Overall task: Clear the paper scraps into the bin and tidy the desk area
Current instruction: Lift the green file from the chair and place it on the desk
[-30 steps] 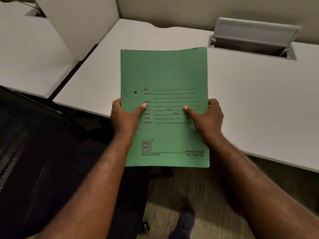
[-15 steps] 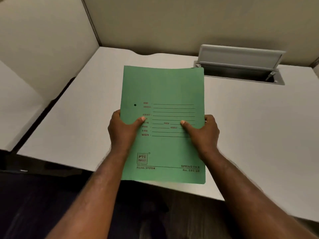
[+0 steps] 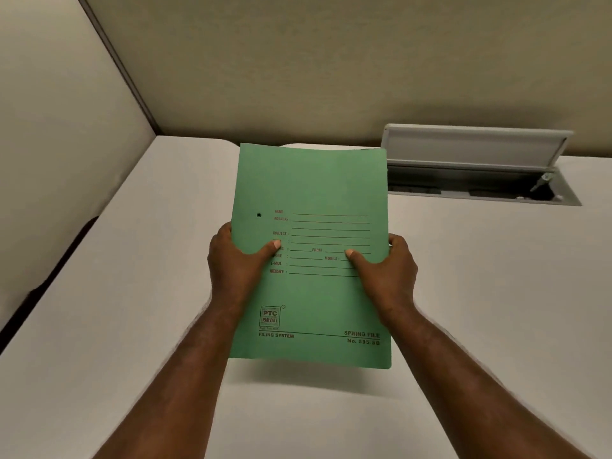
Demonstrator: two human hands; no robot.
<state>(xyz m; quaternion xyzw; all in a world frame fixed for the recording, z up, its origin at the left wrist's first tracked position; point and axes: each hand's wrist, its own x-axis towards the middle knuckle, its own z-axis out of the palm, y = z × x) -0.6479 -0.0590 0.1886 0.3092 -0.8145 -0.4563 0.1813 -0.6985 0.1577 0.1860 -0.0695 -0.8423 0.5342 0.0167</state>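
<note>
A green spring file folder (image 3: 318,187) with red printed lines and a black logo box is held flat, slightly above the white desk (image 3: 132,260). My left hand (image 3: 236,263) grips its left edge, thumb on top. My right hand (image 3: 387,270) grips its right edge the same way. The folder casts a shadow on the desk under its near edge. No paper scraps or bin are in view.
An open cable hatch (image 3: 477,167) with its grey lid raised sits in the desk at the back right. Beige partition walls (image 3: 298,61) close off the back and the left side. A dark gap (image 3: 49,270) runs along the desk's left edge.
The view has moved forward over the desk; the chair and floor have dropped out of sight. The folder, still held by both hands, is now over the desk surface.
</note>
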